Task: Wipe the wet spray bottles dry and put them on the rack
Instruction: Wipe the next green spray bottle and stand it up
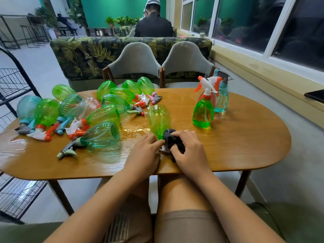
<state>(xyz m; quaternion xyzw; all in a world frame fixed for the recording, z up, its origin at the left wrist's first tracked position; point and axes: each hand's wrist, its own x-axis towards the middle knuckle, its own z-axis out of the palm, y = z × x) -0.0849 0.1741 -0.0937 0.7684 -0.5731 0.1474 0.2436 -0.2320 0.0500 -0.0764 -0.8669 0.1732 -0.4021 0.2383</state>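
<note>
While the green bottle [158, 118] is lying on its side near the middle of the table [236, 146], with its base pointing away from the person and its neck toward them, both hands are meeting at that neck. The left hand [147, 151] is curling its fingers round the neck end, where a bit of the white spray head is showing between the two hands. The right hand [190, 149] is gripping a bunched dark cloth [172, 140] with its fingers closed over it, and is pressing the cloth against the bottle's neck. Both wrists are resting near the front edge of the table.

A heap of bottles [98, 116] is lying across the left half of the table, mostly green, some blue-green and one clear, with orange, white, blue, pink and grey spray heads pointing different ways. A film of water [135, 128] is glistening on the wood between this heap and the green bottle.

Three upright bottles [203, 113] are standing close together on the far right part of the table: a green one in front, a red one just behind it and a pale blue one beside them.

The rack [12, 85], made of black wire, is standing beside the table's left end. Two grey chairs [135, 62] are facing the far side of the table, with a leaf-patterned sofa [84, 57] behind them.
</note>
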